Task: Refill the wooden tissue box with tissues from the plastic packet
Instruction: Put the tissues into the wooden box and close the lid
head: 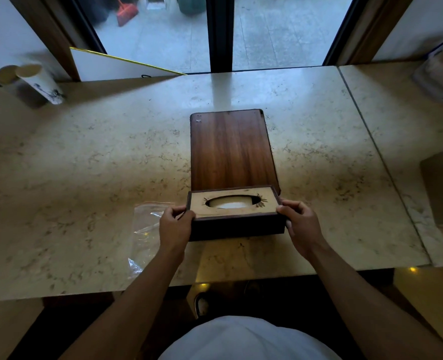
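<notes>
While both hands are gripping the wooden tissue box [237, 215] by its short ends, the box is sitting near the front edge of the marble counter [85, 157], just ahead of the person; the left hand [175, 224] is clasping the left end, its fingers [172, 211] curling over the top rim, and the right hand [302, 224] is clasping the right end in the same way, thumb lying along the upper edge; the box is showing a pale inner panel with an oval opening [233, 202], and white tissues [230, 204] are lying inside, visible through that opening; a dark wooden board [230, 149] is lying flat on the counter directly behind the box, its near edge touching or slipping under the box's far side, and which of the two cannot be told; the clear plastic packet [145, 229] is lying crumpled and flat on the counter just left of the box, partly hidden under the left forearm; two pale cylindrical tubes [33, 81] are lying at the far left of the counter, well apart from the box; a white card with a gold edge [116, 66] is leaning against the window frame behind them; a blurred box-like object [441, 74] is sitting at the far right corner.
</notes>
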Motion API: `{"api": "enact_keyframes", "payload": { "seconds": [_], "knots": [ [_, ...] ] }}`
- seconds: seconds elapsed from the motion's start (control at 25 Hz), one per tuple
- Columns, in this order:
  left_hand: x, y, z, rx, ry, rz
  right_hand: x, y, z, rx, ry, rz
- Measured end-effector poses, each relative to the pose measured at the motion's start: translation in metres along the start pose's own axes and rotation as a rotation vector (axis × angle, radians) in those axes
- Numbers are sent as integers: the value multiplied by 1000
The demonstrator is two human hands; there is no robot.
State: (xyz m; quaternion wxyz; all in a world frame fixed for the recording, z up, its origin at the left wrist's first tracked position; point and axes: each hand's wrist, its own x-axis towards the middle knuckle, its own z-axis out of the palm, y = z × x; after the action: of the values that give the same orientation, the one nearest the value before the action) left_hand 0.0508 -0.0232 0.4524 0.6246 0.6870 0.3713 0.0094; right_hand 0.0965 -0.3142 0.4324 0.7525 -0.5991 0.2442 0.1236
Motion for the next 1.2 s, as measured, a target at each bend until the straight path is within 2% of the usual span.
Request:
{"api": "enact_keyframes", "payload": {
  "seconds": [0.16,0.88,1.08,1.2],
  "knots": [
    [-12,-16,-7,-114,-6,24,-8,9,-4,-1,-9,0],
    [-17,-40,-10,-99,-69,42,-14,29,-10,-180,-8,15],
    [-17,-39,-12,-59,-101,59,-21,18,-4,-298,-2,2],
    [-17,-31,-18,-20,-94,109,-22,6,9,-499,23,-67]
  ]
}}
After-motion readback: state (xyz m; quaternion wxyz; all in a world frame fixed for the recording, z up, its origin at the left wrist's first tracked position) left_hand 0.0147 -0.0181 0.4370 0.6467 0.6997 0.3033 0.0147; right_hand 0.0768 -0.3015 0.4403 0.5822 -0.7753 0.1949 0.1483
